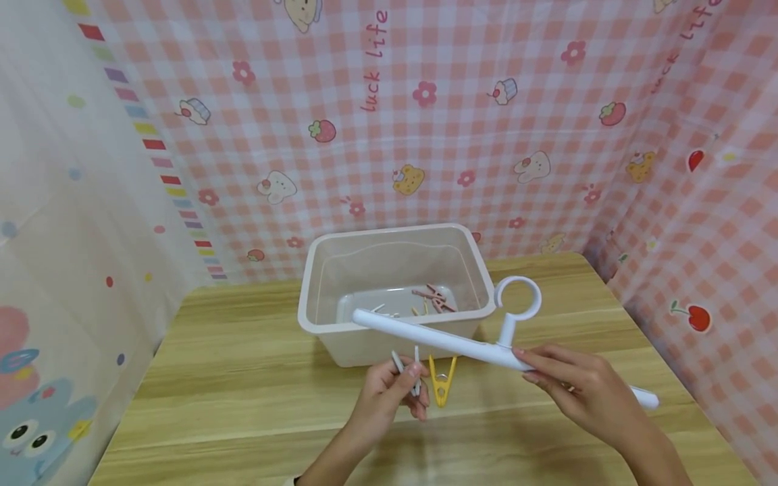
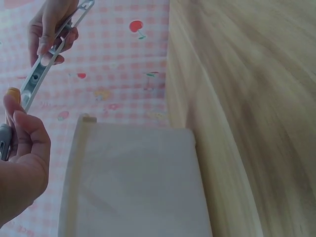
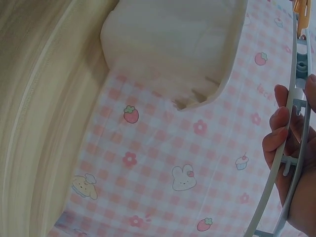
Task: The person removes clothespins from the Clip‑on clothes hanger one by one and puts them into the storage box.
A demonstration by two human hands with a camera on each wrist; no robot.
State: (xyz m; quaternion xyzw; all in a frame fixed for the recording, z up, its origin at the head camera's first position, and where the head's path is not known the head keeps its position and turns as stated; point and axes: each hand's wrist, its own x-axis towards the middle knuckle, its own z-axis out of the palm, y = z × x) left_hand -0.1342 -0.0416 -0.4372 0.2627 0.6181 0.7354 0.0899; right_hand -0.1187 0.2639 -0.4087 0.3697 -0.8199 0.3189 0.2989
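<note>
In the head view a white clothes hanger (image 1: 425, 334) with a round ring hook (image 1: 519, 298) is held up, tilted, in front of the bin. My right hand (image 1: 586, 388) grips its bar just right of the hook, thumb and fingers on either side. A yellow clothespin (image 1: 442, 383) hangs below the bar, its upper ends meeting the underside. My left hand (image 1: 392, 388) pinches a grey clothespin (image 1: 406, 371) between thumb and fingers, left of the yellow one. The right wrist view shows the hanger's ribbed hollow underside (image 3: 296, 158) and the yellow clothespin (image 3: 302, 19) on it.
A pale plastic bin (image 1: 313, 297) stands on the wooden table (image 1: 231, 385), behind the hands. Several pink clothespins (image 1: 437, 299), plus yellow and white ones, lie inside it. Pink checked cloth (image 1: 365, 155) hangs behind and to the right; a pale printed cloth hangs left.
</note>
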